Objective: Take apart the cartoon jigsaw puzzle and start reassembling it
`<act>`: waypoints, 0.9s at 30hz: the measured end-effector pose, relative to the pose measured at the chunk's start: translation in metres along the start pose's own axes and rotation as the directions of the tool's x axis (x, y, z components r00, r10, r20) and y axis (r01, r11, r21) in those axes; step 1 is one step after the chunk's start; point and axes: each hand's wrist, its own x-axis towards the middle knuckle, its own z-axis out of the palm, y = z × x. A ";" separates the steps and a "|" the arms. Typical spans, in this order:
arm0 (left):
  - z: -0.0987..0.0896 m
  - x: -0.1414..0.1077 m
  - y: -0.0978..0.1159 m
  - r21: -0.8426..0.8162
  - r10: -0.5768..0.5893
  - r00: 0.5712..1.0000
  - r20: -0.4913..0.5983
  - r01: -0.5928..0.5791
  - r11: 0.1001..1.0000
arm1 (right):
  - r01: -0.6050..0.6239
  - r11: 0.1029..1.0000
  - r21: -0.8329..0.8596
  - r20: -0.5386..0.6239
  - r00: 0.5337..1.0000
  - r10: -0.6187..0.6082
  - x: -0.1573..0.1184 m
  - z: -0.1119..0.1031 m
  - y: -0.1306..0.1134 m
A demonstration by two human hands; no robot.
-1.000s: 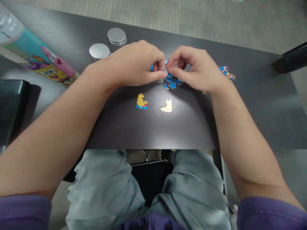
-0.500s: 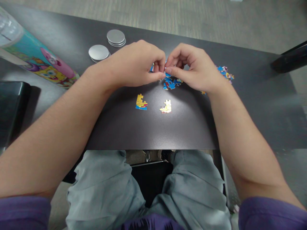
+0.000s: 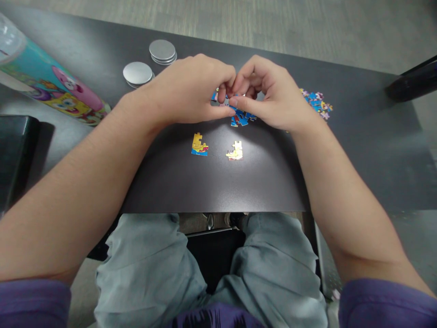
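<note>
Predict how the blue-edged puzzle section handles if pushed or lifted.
The puzzle section lies flat, so it would probably slide rather than tip. It seems to be several joined pieces, so lifting one corner might separate them.

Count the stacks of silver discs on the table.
2: the far stack near the table's back edge, and the near stack by the left wrist, which may hide part of it. Others could be hidden.

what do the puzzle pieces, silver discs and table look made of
Puzzle pieces: probably printed cardboard, perhaps slightly glossy, thin with interlocking edges. Silver discs: likely metal, smooth and satiny with an even grey sheen. Table: dark, satin top with a soft light glare, perhaps laminate, but paint is possible.
</note>
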 end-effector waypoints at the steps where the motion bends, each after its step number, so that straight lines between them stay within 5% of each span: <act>1: 0.000 0.000 0.001 0.001 -0.002 1.000 -0.001 0.002 1.000 | -0.007 1.000 0.003 0.000 1.000 0.007 0.000 0.000 -0.002; 18: 0.001 0.000 0.016 0.147 -0.071 0.997 -0.026 0.074 0.986 | 0.006 0.998 0.066 0.001 1.000 -0.006 0.000 -0.003 0.012; 27: 0.002 0.000 0.010 0.022 -0.026 0.998 -0.054 0.027 0.999 | -0.008 1.000 -0.027 -0.023 1.000 0.008 -0.002 -0.006 0.012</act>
